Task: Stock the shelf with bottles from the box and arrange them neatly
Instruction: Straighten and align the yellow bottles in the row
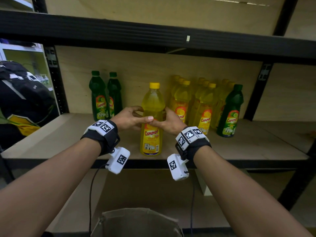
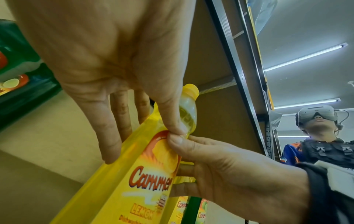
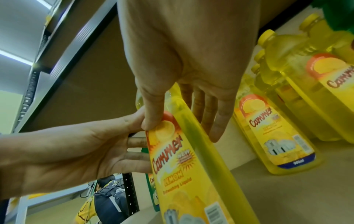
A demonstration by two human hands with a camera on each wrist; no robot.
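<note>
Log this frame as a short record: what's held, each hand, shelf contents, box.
held item: yellow bottle, upright on the shelf
left hand: grips the bottle's left side
right hand: grips its right side
yellow group: rows right of it
green bottles: two at left; one more at far right
box: below, contents hidden

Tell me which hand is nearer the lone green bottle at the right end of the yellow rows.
Right. The right hand holds the near yellow bottle on the side facing that green bottle; the left hand holds its far side.
</note>
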